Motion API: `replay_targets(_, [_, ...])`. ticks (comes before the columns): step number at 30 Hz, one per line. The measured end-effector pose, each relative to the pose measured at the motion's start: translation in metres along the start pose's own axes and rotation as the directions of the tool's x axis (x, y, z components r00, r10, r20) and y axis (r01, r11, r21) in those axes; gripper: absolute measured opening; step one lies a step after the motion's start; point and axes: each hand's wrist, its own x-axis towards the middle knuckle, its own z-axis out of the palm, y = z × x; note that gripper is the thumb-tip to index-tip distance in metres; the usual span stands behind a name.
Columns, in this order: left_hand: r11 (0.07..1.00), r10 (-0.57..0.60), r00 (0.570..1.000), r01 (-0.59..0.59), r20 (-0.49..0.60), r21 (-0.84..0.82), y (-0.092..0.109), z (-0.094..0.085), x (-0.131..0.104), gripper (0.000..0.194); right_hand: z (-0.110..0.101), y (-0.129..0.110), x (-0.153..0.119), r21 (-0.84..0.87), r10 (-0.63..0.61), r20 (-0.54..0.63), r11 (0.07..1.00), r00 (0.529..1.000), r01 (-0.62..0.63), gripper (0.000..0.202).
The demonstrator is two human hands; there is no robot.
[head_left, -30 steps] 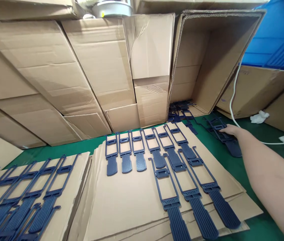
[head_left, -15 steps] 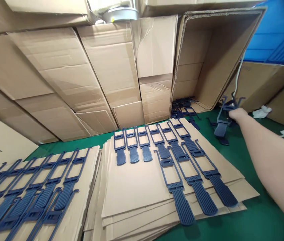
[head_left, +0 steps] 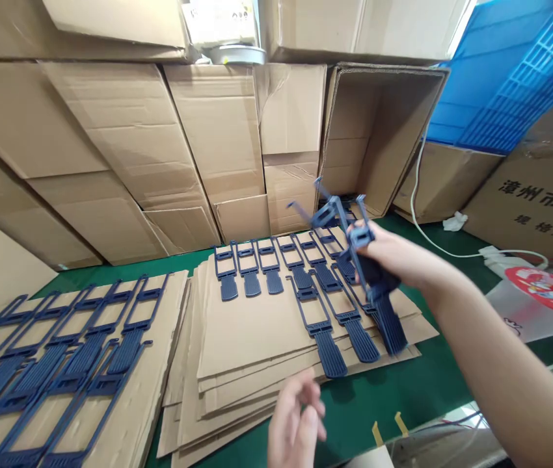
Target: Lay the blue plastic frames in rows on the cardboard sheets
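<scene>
My right hand (head_left: 388, 252) is closed around a couple of dark blue plastic frames (head_left: 337, 211) with hooked ends and ribbed tongues, held above the right side of a cardboard stack. Below it, similar blue frames (head_left: 349, 318) lie on the top sheet of cardboard (head_left: 247, 338), some in a row along the back and others nearer the front. At the stack's front edge, my left hand (head_left: 297, 419) has its fingers loosely curled and apart, with nothing in them. How many pieces the right hand grips is unclear because they overlap.
More blue frames (head_left: 95, 351) cover another cardboard pile on the left. An open carton (head_left: 345, 149) on its side stands behind. Closed cartons (head_left: 120, 136) form a wall. A blue crate (head_left: 491, 78), white cable (head_left: 420, 214) and red-topped clear container (head_left: 530, 305) are at the right.
My right hand has brought blue frames leftward from beside the open carton to above the stack. My left hand has come into view at the bottom. The view has shifted to the right.
</scene>
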Motion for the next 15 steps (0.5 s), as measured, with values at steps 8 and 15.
replay_targets(8, [0.636, -0.339, 0.941, 0.237, 0.011, -0.735, 0.041, 0.017, 0.051, 0.040, 0.088, 0.031, -0.095, -0.015, -0.077, 0.599, 0.994, 0.797, 0.107, 0.043])
replay_targets(15, [0.677, -0.321, 0.933, 0.107, -0.162, -0.729, 0.046, 0.007, 0.055, 0.039, 0.066, 0.025, -0.076, -0.039, 0.013, 0.393, 0.999, 0.920, 0.003, 0.034])
